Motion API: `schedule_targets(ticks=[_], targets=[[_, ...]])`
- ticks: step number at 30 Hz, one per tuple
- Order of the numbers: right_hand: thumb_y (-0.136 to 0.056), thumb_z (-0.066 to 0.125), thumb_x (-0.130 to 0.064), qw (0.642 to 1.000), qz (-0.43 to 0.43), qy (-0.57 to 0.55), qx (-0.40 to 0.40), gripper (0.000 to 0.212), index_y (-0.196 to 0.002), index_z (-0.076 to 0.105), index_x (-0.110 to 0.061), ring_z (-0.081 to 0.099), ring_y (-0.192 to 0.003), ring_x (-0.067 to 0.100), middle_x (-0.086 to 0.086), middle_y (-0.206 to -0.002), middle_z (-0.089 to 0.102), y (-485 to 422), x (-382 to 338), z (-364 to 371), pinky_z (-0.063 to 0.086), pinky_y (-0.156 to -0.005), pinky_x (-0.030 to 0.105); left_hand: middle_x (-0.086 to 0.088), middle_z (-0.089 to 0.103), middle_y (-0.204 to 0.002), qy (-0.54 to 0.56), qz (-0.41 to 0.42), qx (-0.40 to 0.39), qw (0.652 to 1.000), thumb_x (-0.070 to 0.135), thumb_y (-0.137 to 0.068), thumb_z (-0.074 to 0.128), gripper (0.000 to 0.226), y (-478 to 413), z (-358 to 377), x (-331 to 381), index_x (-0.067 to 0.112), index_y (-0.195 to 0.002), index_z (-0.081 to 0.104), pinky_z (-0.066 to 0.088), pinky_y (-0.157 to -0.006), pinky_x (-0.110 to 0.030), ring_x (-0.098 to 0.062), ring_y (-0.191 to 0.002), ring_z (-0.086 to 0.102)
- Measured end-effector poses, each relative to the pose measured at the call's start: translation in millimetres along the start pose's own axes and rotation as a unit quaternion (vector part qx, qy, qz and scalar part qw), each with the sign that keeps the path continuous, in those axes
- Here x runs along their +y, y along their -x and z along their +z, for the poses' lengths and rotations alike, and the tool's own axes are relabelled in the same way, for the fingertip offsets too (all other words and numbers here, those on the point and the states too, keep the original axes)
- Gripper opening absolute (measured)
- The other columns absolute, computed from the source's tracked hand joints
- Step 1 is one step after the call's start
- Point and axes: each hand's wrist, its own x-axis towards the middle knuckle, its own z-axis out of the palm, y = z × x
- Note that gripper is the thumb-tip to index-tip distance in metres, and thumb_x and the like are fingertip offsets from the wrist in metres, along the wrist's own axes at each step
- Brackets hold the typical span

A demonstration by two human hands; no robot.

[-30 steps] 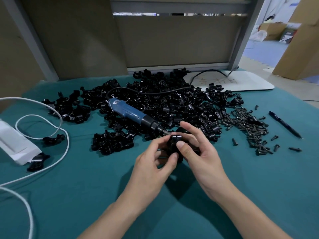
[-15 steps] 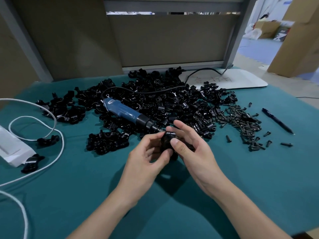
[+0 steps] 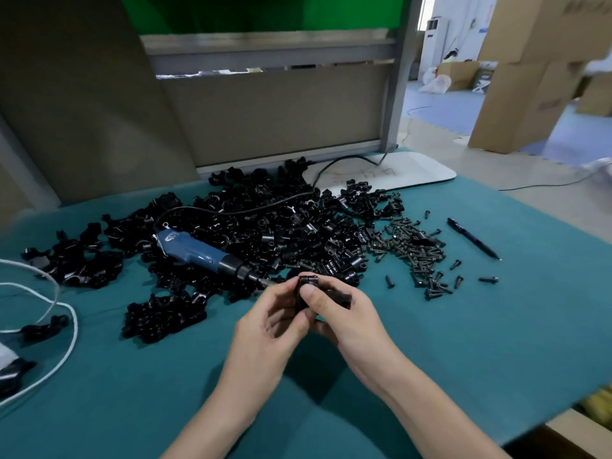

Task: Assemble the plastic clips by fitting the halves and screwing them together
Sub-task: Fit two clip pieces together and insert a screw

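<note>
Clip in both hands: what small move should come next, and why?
Probably the right hand lets go to pick one from the screw pile beside it: it and the left hand pinch the clip, while the screwdriver lies untouched.

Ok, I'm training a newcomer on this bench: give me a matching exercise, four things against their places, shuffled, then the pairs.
1 screwdriver
2 pen
3 loose screws
4 single clip

A between the clip pile and the pen
B gripped by left hand and right hand
C lying on the clip pile
D on the teal cloth, right of the loose screws

Pairs: 1-C, 2-D, 3-A, 4-B
</note>
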Motion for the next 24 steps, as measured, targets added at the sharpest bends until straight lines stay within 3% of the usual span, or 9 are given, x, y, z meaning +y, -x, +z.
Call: schedule_targets(ticks=[4,7,10,13,15,17,20,22,24], targets=[[-0.085,0.073,-0.033,0.999,-0.008,-0.006,0.031,0.031,-0.11,0.078,-0.015,0.073,-0.108,0.03,0.013,-0.111,0.078,2.2,-13.9,-31.7,0.061,-0.091,0.044,0.022,0.071,-0.114,-0.074,0.012,-0.062,0.995,0.021,-0.091,0.072,0.047,-13.8,26.1,4.3,0.055,-0.121,0.063,0.051,-0.086,-0.012,-0.002,-0.105,0.069],[-0.084,0.072,-0.026,0.989,-0.049,-0.099,0.1,0.024,-0.102,0.079,-0.012,0.075,-0.104,0.028,0.016,-0.115,0.077,-5.4,-33.7,-70.8,0.063,-0.08,0.039,0.02,0.062,-0.107,-0.146,0.022,-0.056,0.987,0.044,-0.091,0.067,0.045,-40.1,48.2,11.1,0.042,-0.134,0.055,0.049,-0.077,-0.011,-0.001,-0.094,0.065],[-0.089,0.068,-0.024,0.958,-0.107,-0.179,0.199,0.031,-0.108,0.07,0.001,0.076,-0.102,0.028,0.017,-0.118,0.075,-10.7,-49.8,-120.4,0.063,-0.077,0.033,0.012,0.062,-0.097,-0.24,0.018,-0.073,0.968,0.035,-0.099,0.061,0.03,-75.1,71.0,13.2,0.03,-0.129,0.057,0.045,-0.07,-0.009,-0.001,-0.081,0.059],[-0.095,0.066,-0.02,0.912,-0.136,-0.27,0.279,0.024,-0.103,0.065,0.002,0.076,-0.103,0.03,0.02,-0.117,0.074,-9.7,-51.4,-157.2,0.062,-0.078,0.029,0.01,0.067,-0.102,-0.366,0.044,-0.155,0.916,0.029,-0.103,0.054,0.028,-107.3,99.0,11.9,0.021,-0.129,0.06,0.044,-0.074,-0.008,0.002,-0.084,0.06],[-0.094,0.068,-0.019,0.889,-0.149,-0.308,0.304,0.02,-0.099,0.064,0.001,0.076,-0.103,0.032,0.02,-0.109,0.077,-10.8,-50.1,-166.4,0.063,-0.077,0.031,0.001,0.067,-0.121,-0.425,0.065,-0.189,0.883,0.024,-0.105,0.051,0.03,-127.1,119.0,10.4,0.016,-0.132,0.06,0.048,-0.095,-0.024,-0.01,-0.107,0.062],[-0.094,0.068,-0.017,0.881,-0.148,-0.321,0.315,0.02,-0.099,0.064,0.001,0.076,-0.101,0.032,0.019,-0.103,0.078,-12.9,-48.9,-167.5,0.063,-0.076,0.032,-0.004,0.062,-0.13,-0.478,0.073,-0.237,0.842,0.023,-0.105,0.051,0.033,-142.2,137.9,5.9,0.015,-0.137,0.056,0.049,-0.1,-0.035,-0.018,-0.114,0.06],[-0.097,0.067,-0.015,0.879,-0.131,-0.328,0.32,0.019,-0.099,0.065,0.003,0.078,-0.095,0.028,0.019,-0.1,0.078,-14.8,-48.4,-166.4,0.064,-0.075,0.032,-0.006,0.054,-0.127,-0.56,0.132,-0.317,0.754,0.02,-0.102,0.057,0.037,-151.7,160.4,-3.7,0.02,-0.139,0.052,0.053,-0.084,-0.039,-0.025,-0.107,0.06],[-0.097,0.067,-0.015,0.878,-0.123,-0.333,0.321,0.019,-0.099,0.065,0.004,0.078,-0.09,0.026,0.019,-0.1,0.078,-15.9,-48.2,-166.6,0.064,-0.074,0.032,-0.007,0.05,-0.117,-0.616,0.206,-0.338,0.681,0.01,-0.098,0.059,0.037,-154.7,169.5,-8.0,0.019,-0.133,0.052,0.047,-0.07,-0.039,-0.028,-0.1,0.059],[-0.097,0.067,-0.014,0.876,-0.119,-0.34,0.321,0.018,-0.1,0.065,0.004,0.078,-0.087,0.025,0.019,-0.1,0.078,-16.4,-47.8,-166.7,0.064,-0.072,0.032,-0.007,0.049,-0.113,-0.64,0.268,-0.337,0.636,0.003,-0.093,0.062,0.036,-160.5,173.0,-9.8,0.014,-0.126,0.053,0.045,-0.07,-0.039,-0.027,-0.1,0.056]])
